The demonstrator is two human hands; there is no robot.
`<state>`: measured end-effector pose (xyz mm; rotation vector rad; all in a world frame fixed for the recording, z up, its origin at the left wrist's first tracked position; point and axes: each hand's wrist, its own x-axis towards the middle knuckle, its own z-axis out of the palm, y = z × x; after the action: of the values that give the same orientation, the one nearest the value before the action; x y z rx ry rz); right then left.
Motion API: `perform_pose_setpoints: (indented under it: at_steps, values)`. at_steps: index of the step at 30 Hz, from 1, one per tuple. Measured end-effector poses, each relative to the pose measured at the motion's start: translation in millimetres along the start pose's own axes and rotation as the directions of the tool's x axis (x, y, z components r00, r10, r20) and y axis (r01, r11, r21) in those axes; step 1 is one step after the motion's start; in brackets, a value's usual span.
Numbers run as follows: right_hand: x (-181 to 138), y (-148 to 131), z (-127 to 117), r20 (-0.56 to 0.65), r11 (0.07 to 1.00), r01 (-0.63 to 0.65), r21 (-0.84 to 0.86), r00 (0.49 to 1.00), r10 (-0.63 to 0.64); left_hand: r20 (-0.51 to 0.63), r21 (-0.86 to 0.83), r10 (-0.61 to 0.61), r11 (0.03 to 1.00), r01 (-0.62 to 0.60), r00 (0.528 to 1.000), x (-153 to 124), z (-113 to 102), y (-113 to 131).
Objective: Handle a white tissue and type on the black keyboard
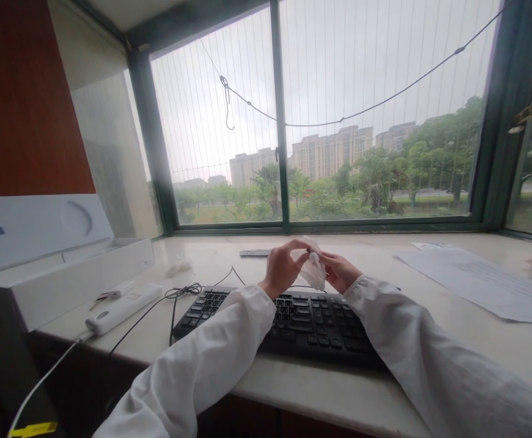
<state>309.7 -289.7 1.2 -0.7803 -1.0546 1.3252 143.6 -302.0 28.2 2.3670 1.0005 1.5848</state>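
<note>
Over the back edge of a black keyboard (314, 319), my two hands meet around a small clear plastic bag (312, 277). My left hand (282, 266) curls in from the left, thumb and forefinger pinched near the bag's top, where a tiny dark thing shows. From the other side, my right hand (341, 271) grips the bag's right edge with closed fingers. Something whitish and round shows at the bag's upper part, too small to name. Part of the keyboard is hidden by my left sleeve. Some keys in its middle have pale outlines.
A white power strip (124, 309) with a plug lies on the left, beside an opened white box (129, 258). A black cable (183, 291) is bundled near the keyboard. Another crumpled clear bag (179, 267) lies behind it. Printed paper sheets (480, 283) lie right. A window stands behind.
</note>
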Motion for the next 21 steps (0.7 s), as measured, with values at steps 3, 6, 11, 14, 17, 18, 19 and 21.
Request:
perform_pose_setpoints:
  at_steps: [3,6,11,14,17,18,19,21]
  values:
    - [1.8,1.6,-0.4,0.019,0.998,0.049,-0.026,0.999,-0.049,-0.034,0.034,-0.003,0.999,0.004,0.999,0.7,0.2,-2.3]
    - [0.7,0.3,0.0,0.015,0.997,0.065,-0.05,0.998,-0.065,-0.03,0.036,0.017,0.999,-0.016,0.999,1.1,-0.2,-3.5]
    - [-4.3,-5.4,2.4,0.007,0.997,0.04,-0.06,0.999,-0.04,0.005,0.038,0.057,0.998,-0.057,0.998,0.5,-1.0,-3.9]
    - [-4.8,-6.6,3.9,-0.018,0.999,0.022,-0.029,1.0,-0.023,0.005,0.029,0.054,0.998,-0.054,0.999,0.6,-1.1,-3.8]
    - [-3.0,-5.8,3.6,-0.07,1.0,0.009,0.004,0.997,-0.009,-0.015,0.028,0.053,0.998,-0.053,0.998,0.9,-0.6,-3.5]
    - [-2.2,-5.4,3.1,-0.091,1.0,0.001,0.01,0.996,0.0,-0.021,0.029,0.056,0.998,-0.056,0.998,0.9,-0.3,-3.4]
    - [-1.4,-4.9,2.5,-0.106,1.0,-0.008,0.013,0.994,0.01,-0.024,0.03,0.059,0.998,-0.058,0.998,0.9,-0.2,-3.2]
    - [0.0,-4.2,1.3,-0.121,0.999,-0.029,0.014,0.992,0.031,-0.024,0.033,0.064,0.997,-0.063,0.998,0.8,-0.3,-2.6]
